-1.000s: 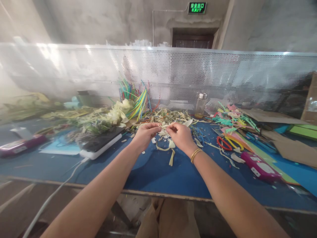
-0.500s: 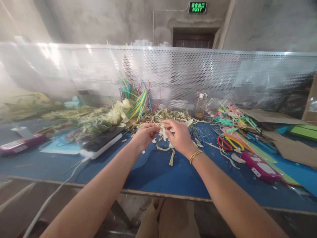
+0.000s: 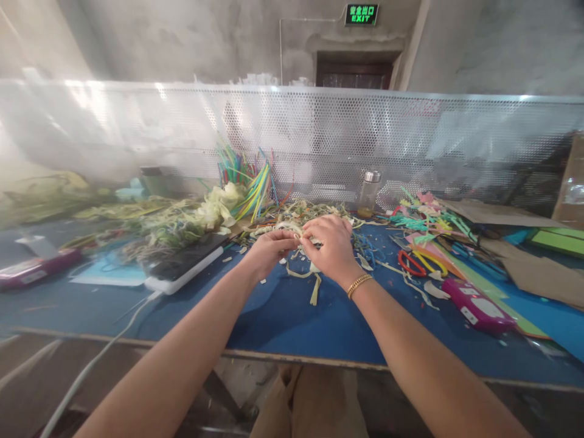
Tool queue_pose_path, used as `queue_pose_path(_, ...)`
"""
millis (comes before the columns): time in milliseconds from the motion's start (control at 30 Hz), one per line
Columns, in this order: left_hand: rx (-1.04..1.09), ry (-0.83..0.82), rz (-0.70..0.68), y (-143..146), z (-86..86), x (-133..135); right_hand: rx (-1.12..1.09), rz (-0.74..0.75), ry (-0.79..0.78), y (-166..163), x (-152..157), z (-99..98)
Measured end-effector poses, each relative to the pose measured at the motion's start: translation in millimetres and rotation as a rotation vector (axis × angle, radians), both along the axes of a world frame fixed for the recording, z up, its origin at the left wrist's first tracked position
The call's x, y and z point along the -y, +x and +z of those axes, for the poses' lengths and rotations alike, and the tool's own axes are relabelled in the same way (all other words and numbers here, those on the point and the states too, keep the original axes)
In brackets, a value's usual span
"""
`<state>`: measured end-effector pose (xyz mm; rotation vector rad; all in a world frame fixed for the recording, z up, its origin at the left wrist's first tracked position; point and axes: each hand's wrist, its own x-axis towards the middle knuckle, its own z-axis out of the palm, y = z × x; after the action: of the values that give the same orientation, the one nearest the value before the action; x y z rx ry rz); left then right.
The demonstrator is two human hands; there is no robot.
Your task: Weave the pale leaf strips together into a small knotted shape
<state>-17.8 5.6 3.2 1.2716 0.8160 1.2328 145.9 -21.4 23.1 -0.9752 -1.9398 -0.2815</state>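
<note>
My left hand (image 3: 274, 248) and my right hand (image 3: 329, 244) meet over the middle of the blue table, thumbs and fingertips pinched close together. Between them is a thin pale strip (image 3: 297, 236), mostly covered by the fingers; its material is too small to make out. Both hands are closed on it. Behind and beneath the fingers spreads a heap of pale green and cream strips (image 3: 314, 210). A loose pale strip (image 3: 314, 291) hangs forward from that heap onto the table, just below my right hand.
On the left lie a white power strip (image 3: 182, 278) with a cable and a tangled greenish pile (image 3: 168, 228). Coloured stems (image 3: 255, 182) stand at the back. A glass bottle (image 3: 367, 198), red-handled scissors (image 3: 411, 263) and a purple device (image 3: 477, 305) are to the right.
My fingertips have drawn tighter together, and my right hand has turned a little. The white strip that hung below the fingers no longer shows there. The view has shifted slightly.
</note>
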Motion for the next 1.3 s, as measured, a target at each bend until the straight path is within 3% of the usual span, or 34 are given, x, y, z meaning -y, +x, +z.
queue_pose_path(167,-0.100,0.203,-0.047,0.9,1.1,3.0,-0.046,0.034,-0.166,3.2,-7.8,-4.7)
queue_pose_path(333,-0.181,0.203,-0.075,-2.4,2.9,3.5,-0.044,0.129,-0.343,10.2,-14.3,-2.7)
queue_pose_path(500,-0.212,0.221,-0.083,-2.7,3.0,2.5,-0.034,0.175,-0.409,13.3,-14.8,0.3)
queue_pose_path(600,-0.224,0.302,-0.046,-2.1,3.4,2.4,-0.211,0.227,-0.493,12.7,-18.6,-4.3)
queue_pose_path(800,-0.382,0.658,0.162,-2.5,7.7,4.2,-0.679,0.442,-0.736,3.9,-25.1,-15.5)
queue_pose_path(900,-0.428,0.757,0.249,-1.6,9.7,5.7,-0.825,0.515,-0.830,-2.0,-21.1,-15.4)
queue_pose_path(1033,-0.386,0.707,0.281,0.7,6.2,4.7,-0.974,0.611,-0.940,-8.2,-15.8,-15.0)
queue_pose_path(1300,-0.099,0.413,0.179,3.8,-2.6,1.0,-1.064,0.623,-0.824,-16.0,-14.7,-18.6)
